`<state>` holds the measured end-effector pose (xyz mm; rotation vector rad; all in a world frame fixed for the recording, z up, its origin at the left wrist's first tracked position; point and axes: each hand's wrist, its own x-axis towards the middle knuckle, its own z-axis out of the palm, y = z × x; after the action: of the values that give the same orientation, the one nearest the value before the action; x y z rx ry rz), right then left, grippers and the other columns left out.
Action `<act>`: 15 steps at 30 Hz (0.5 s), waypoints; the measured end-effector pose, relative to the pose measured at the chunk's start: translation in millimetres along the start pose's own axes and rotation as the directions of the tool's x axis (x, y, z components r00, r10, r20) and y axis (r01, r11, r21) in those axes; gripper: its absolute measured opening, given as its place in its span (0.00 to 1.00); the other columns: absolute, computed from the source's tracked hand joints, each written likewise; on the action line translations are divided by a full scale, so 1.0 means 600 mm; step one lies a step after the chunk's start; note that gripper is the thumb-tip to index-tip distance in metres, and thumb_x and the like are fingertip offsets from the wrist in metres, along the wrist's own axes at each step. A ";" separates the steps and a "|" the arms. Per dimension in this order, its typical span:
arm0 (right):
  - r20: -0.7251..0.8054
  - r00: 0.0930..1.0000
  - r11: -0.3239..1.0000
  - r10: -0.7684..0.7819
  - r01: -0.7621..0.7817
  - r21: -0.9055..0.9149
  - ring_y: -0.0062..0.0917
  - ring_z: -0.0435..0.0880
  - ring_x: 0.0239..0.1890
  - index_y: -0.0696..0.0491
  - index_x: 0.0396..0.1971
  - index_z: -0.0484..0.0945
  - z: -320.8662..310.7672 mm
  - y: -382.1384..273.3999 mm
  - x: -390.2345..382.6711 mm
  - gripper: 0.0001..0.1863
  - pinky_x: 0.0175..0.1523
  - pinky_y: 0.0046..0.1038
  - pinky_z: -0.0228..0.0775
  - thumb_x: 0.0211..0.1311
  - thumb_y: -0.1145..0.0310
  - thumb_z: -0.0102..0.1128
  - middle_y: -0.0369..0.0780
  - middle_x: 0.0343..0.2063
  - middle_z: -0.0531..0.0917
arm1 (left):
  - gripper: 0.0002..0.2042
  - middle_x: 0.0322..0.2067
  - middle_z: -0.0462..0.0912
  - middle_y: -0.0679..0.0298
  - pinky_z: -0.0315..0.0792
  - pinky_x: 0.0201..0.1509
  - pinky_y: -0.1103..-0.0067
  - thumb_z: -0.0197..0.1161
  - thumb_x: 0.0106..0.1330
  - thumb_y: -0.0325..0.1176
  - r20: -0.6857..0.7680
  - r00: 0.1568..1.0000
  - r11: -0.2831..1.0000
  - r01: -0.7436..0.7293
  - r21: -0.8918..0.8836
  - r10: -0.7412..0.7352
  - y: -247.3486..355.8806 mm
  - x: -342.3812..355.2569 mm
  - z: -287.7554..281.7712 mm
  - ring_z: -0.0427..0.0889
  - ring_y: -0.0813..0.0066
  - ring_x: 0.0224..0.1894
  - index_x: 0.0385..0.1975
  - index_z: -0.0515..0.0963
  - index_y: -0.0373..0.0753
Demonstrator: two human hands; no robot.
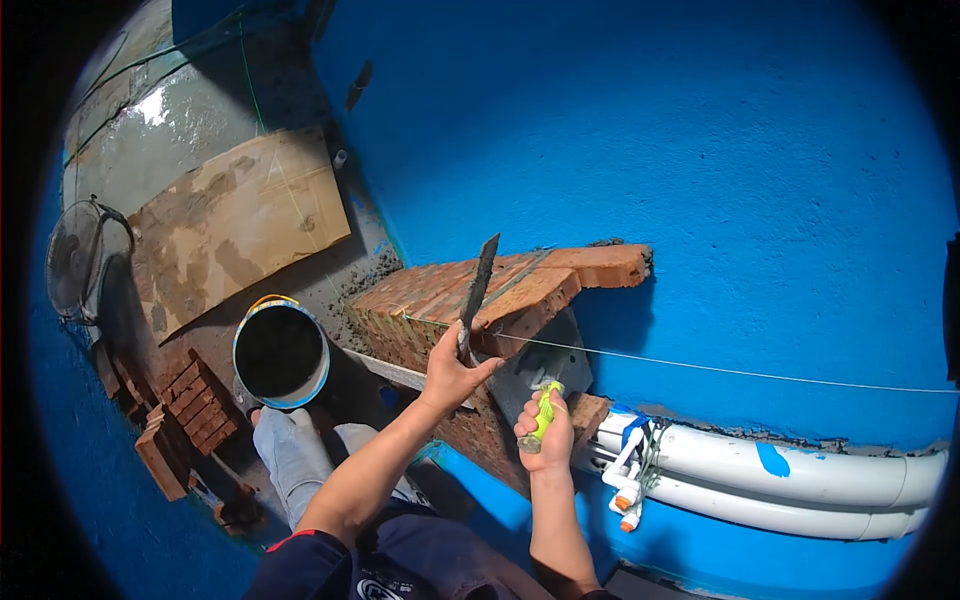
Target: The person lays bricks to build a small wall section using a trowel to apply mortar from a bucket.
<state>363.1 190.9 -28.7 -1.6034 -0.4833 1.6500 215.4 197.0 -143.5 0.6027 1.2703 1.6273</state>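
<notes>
My left hand [455,372] grips the lower end of a long, narrow dark grey strip [480,285] that tilts upward; its rough face looks coated with mortar, and I cannot tell its material. In my right hand [546,432] is the yellow-green handle of a trowel [550,405]. The grey trowel blade [560,350] lies beyond the fingers, close to the end of a low brick wall [400,320]. Orange-red bricks [590,268] top that wall, their far end near the blue wall [680,180]. A taut white string [720,372] runs rightward from the brickwork.
A dark-filled bucket [325,365] stands by my legs. Stacked bricks [200,405] and a fan [75,262] are at the left, near a stained board [240,225]. White pipes [780,470] with capped stubs [628,500] run along the right.
</notes>
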 end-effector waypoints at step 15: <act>0.137 0.737 0.121 -0.662 0.286 -0.950 0.45 0.82 0.31 0.62 0.47 0.70 -0.047 0.026 -0.019 0.23 0.35 0.39 0.71 0.65 0.56 0.56 0.52 0.28 0.81 | 0.24 0.49 0.78 0.60 0.72 0.52 0.77 0.74 0.50 0.25 0.003 0.997 0.993 -0.076 -0.092 0.077 -0.012 -0.004 0.010 0.77 0.76 0.50 0.47 0.71 0.34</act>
<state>385.0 165.7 -36.1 -2.0771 -1.8716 0.3903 223.8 197.7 -147.8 0.6057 1.1732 1.7357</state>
